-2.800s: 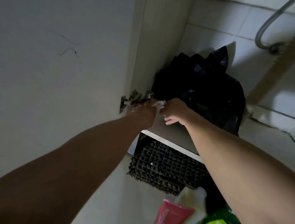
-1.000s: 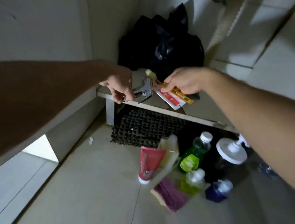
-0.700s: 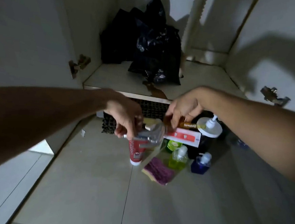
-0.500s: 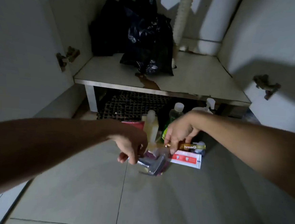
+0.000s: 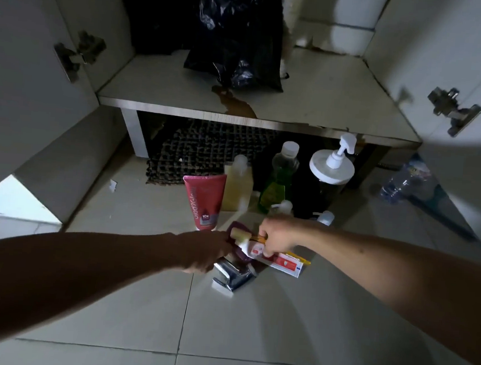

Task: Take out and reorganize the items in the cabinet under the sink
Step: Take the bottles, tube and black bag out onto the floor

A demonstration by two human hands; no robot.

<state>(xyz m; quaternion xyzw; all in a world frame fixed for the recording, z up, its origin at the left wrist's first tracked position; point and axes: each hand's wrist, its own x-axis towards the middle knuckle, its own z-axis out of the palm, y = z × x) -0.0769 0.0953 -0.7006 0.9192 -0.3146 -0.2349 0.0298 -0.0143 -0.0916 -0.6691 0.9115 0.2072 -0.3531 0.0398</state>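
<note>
Both hands are low over the floor tiles in front of the open cabinet. My left hand holds the left end of a chrome metal fitting that touches the floor. My right hand pinches a small bundle: a red and white toothpaste tube, an orange and yellow stick with a pale yellow tip, and a white-capped piece. The bundle lies across a purple sponge. On the cabinet floor a black plastic bag remains at the back.
Just behind my hands stand a pink tube, a yellow bottle, a green bottle and a dark pump dispenser. A woven mat lies under the cabinet. A clear plastic bottle lies at right. A brown stain marks the shelf.
Both hands brought the fitting and the toothpaste bundle out of the cabinet and down to the floor. The fitting now touches the tiles and the bundle rests on the sponge.
</note>
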